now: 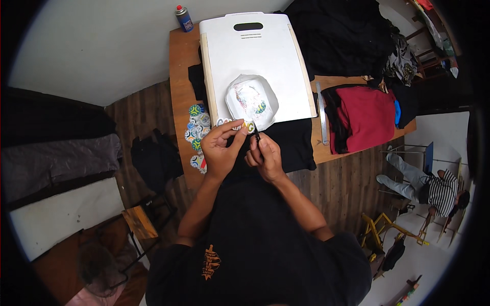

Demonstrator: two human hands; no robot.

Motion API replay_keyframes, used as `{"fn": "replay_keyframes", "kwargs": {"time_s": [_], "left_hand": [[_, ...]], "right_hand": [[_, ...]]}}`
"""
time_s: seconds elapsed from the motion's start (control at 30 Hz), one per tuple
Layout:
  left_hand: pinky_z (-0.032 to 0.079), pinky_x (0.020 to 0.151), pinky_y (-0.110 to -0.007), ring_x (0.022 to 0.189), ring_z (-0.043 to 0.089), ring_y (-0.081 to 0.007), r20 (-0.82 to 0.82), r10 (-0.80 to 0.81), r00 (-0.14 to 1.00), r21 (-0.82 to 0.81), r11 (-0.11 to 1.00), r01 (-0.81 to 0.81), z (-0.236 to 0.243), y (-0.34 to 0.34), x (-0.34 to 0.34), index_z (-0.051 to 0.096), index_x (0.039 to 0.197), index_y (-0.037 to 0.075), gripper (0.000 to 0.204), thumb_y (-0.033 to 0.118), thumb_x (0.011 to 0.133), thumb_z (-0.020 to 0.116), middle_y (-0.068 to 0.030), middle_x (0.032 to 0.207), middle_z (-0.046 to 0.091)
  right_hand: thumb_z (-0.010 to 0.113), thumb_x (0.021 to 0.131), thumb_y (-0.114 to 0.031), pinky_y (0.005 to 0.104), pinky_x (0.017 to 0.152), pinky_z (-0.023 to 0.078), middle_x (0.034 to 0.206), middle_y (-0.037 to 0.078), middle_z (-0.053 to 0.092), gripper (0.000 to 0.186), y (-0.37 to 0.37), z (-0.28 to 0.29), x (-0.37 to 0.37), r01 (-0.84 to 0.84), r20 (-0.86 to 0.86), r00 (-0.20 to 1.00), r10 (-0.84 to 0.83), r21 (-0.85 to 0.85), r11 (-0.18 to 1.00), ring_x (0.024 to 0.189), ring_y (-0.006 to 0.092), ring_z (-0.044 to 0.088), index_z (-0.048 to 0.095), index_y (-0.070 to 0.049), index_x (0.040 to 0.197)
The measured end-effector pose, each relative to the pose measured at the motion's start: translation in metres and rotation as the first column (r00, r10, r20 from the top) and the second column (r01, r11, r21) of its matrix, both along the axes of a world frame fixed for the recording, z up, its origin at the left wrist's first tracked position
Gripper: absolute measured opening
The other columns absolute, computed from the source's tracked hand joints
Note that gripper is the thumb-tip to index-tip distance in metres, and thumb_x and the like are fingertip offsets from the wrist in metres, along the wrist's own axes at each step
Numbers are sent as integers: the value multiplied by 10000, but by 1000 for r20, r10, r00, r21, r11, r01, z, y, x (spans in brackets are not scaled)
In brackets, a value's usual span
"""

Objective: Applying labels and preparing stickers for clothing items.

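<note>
Between the thumb and fingers of my left hand (219,153) is a lettered cut-out (248,126), white-edged with coloured letters. My right hand (266,157) is closed around a slim dark tool (256,135), whose tip meets the right end of the cut-out. Whether it is snips or a blade I cannot tell. Just beyond both hands stands a white paper-lined tray (271,97) with coloured scraps and a green and blue piece inside. It rests on the near part of a large white board (260,56). Several round colourful cut-outs (196,145) lie in a cluster left of my left hand.
A spray can (184,19) with a red cap stands at the table's far left corner. Black cloth (337,38) lies at the far right, a metal ruler (322,115) and folded red cloth (362,117) nearer. Another person (434,191) is at the right; a second (99,270) sits lower left.
</note>
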State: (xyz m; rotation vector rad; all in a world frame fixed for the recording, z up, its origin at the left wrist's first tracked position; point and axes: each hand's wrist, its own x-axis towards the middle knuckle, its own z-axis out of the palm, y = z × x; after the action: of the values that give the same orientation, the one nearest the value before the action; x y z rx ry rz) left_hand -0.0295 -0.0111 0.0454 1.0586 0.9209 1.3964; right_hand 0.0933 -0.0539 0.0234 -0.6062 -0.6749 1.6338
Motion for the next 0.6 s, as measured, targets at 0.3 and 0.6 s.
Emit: {"fn": "replay_keyframes", "kwargs": {"time_s": [0.3, 0.6], "left_hand": [[520, 765, -202, 852, 673, -139, 2, 8, 1000, 9, 1000, -8, 0, 0, -1, 646, 1070, -98, 246, -89, 827, 681, -130, 989, 673], [521, 767, -209, 854, 672, -141, 27, 13, 1000, -9, 1000, -12, 1, -2, 0, 642, 1068, -102, 245, -91, 826, 680, -132, 975, 680]], "right_hand": [[391, 1036, -314, 243, 451, 225, 530, -42, 267, 312, 0, -4, 4, -27, -4, 1000, 27, -5, 1000, 422, 66, 228, 487, -41, 919], [390, 1035, -318, 244, 451, 221, 534, -41, 259, 314, 0, -1, 2, -39, -45, 998, 37, -37, 999, 423, 68, 222, 480, -45, 907]]}}
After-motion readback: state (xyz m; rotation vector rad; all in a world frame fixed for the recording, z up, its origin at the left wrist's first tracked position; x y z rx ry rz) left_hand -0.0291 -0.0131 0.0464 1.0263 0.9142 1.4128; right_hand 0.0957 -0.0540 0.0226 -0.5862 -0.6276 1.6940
